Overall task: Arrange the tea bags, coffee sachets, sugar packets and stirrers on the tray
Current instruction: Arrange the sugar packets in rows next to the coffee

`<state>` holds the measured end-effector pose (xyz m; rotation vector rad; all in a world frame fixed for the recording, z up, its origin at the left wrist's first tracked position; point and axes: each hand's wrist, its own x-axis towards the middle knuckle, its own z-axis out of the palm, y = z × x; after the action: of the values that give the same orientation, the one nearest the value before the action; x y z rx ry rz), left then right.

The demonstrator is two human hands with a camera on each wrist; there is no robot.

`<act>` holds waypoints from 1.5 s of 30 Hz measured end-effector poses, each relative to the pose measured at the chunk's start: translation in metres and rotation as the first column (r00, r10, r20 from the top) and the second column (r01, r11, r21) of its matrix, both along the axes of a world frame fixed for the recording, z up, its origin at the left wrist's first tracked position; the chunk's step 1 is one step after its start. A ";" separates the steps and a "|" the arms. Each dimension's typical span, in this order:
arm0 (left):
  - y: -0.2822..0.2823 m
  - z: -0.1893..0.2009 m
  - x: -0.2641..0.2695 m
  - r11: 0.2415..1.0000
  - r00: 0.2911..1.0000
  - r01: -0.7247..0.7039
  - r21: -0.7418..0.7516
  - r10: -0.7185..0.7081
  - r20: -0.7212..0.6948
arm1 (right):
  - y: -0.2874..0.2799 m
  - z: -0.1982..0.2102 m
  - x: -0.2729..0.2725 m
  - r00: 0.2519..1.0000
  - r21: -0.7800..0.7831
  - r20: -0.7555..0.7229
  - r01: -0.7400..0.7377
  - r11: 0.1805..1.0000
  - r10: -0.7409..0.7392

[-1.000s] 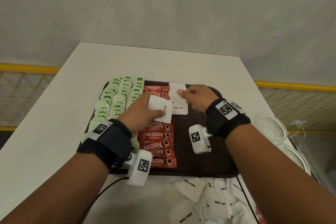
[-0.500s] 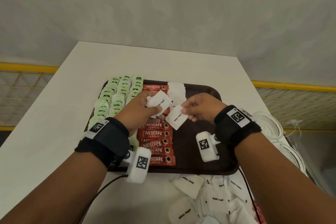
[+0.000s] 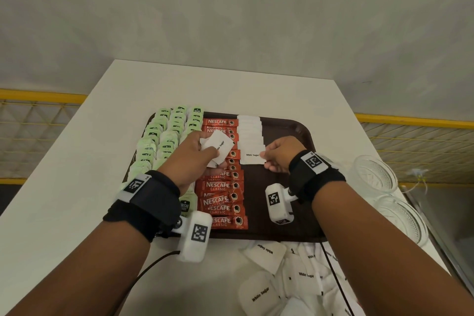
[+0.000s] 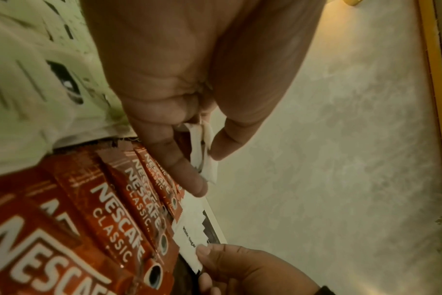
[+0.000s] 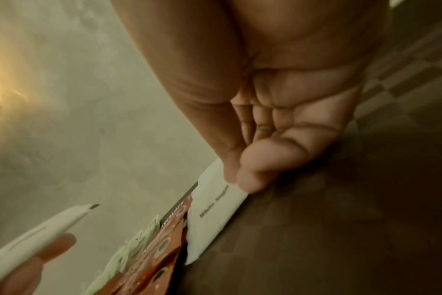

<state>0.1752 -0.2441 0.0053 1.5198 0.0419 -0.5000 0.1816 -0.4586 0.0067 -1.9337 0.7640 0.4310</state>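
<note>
On the brown tray (image 3: pixel 295 131), our right hand (image 3: pixel 280 154) pinches a white sugar packet (image 3: pixel 252 156) by its right edge, at the near end of the sugar column (image 3: pixel 250 131) and just beside the red coffee sachets (image 3: pixel 220 187). Our left hand (image 3: pixel 195 154) grips a small stack of sugar packets (image 3: pixel 218 145) above the coffee row — green tea bags (image 3: pixel 166 131) fill the tray's left side. Loose sugar packets (image 3: pixel 295 277) lie on the white tabletop (image 3: pixel 77 187) near us.

Bare tray (image 3: pixel 287 131) floor right of and below the right hand (image 3: pixel 280 154); packed coffee sachets (image 3: pixel 220 187) beneath the left hand (image 3: pixel 191 156); glass bowls (image 3: pixel 375 174) flanking far right.
</note>
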 end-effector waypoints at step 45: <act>0.001 -0.005 -0.018 0.970 0.981 0.099 0.222 -0.133 0.144 | 0.004 0.009 -0.012 0.931 -0.358 0.216 -0.205 0.911 0.295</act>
<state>0.1576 -0.2427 0.0005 1.7774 -0.1213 -0.4786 0.1693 -0.4547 0.0154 -2.3627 0.4281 0.1945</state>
